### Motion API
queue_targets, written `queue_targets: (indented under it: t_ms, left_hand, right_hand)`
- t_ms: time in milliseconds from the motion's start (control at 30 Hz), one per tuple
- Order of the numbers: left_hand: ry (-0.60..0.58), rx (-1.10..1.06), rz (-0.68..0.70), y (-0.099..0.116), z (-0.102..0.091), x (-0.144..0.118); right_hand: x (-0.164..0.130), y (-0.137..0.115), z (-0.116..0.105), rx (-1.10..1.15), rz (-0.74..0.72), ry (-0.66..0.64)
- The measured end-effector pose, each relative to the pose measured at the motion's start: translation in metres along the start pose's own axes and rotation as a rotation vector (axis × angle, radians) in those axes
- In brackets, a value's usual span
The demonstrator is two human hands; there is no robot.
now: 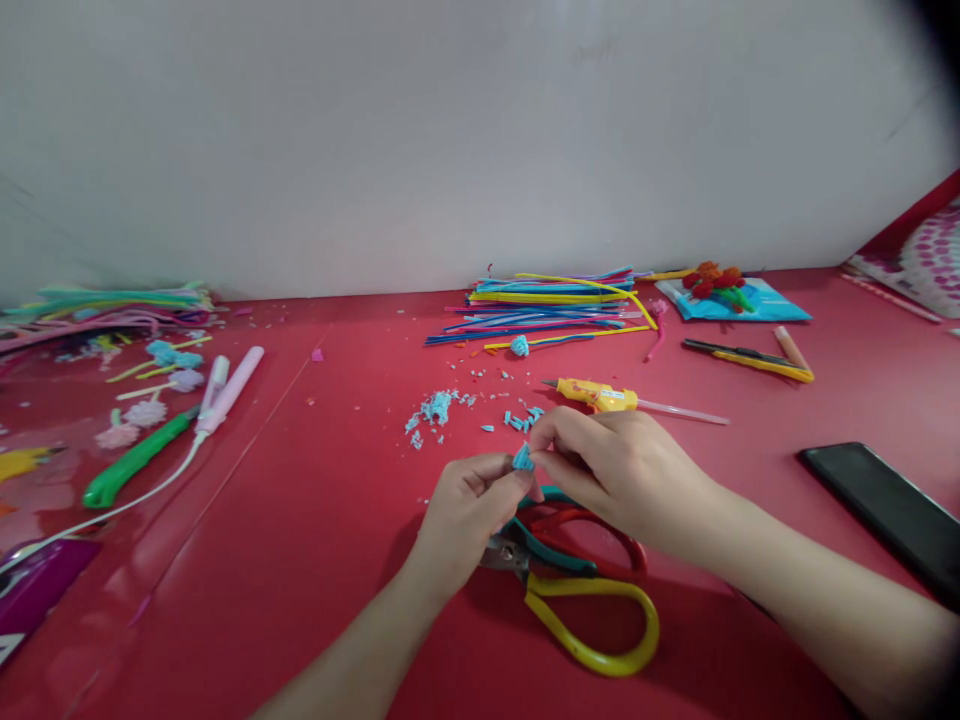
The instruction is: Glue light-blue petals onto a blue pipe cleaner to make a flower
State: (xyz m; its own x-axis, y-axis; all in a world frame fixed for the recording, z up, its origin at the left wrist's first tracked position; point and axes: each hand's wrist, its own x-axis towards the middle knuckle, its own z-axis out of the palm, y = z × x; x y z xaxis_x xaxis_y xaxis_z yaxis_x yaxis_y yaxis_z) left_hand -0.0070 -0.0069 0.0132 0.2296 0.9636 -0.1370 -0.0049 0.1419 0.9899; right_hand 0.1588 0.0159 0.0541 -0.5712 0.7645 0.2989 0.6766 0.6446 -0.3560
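My left hand (pixel 466 515) pinches a small light-blue fuzzy flower piece (pixel 523 458), apparently built from pipe cleaner bits. From the right, the closed fingertips of my right hand (pixel 630 478) meet the same piece at its upper edge. What lies between the right fingertips is mostly covered. Below both hands are scissors with yellow and teal handles (pixel 615 664), next to red-handled scissors (pixel 634 548), partly hidden by my hands. Just beyond my fingers lie short cut blue pieces (pixel 517 421) and a pile of blue fluff (pixel 437 406).
Behind are a yellow glue gun (pixel 596 394), a blue pompom-like flower (pixel 519 346) and bundled pipe cleaners (pixel 547 312). A phone (pixel 885 510) and a yellow cutter (pixel 750 360) lie right. At left are a pink corded tool (pixel 234 390) and a green-handled tool (pixel 139 460).
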Motion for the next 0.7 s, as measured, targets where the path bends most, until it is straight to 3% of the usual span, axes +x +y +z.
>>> queue_targets:
  t_ms: [200, 333, 400, 600, 700]
  left_hand:
    - [-0.041, -0.045, 0.038, -0.008, -0.005, -0.001]
    - [-0.082, -0.057, 0.103, -0.009, -0.009, -0.007]
    - [-0.048, -0.003, 0.162, -0.005, -0.01, -0.012]
    - [0.133, 0.451, 0.702, 0.013, -0.007, -0.024]
    - [0.172, 0.573, 0.84, 0.014, -0.007, -0.025]
  right_hand:
    - [0.0, 0.001, -0.01, 0.177, -0.006, 0.02]
    - [-0.001, 0.008, -0.019, 0.24, 0.064, 0.081]
    - [-0.001, 0.013, -0.022, 0.244, 0.097, 0.07]
    - [0.001, 0.021, -0.02, 0.18, 0.1, 0.027]
    - [0.0, 0.018, -0.02, 0.272, 0.109, 0.026]
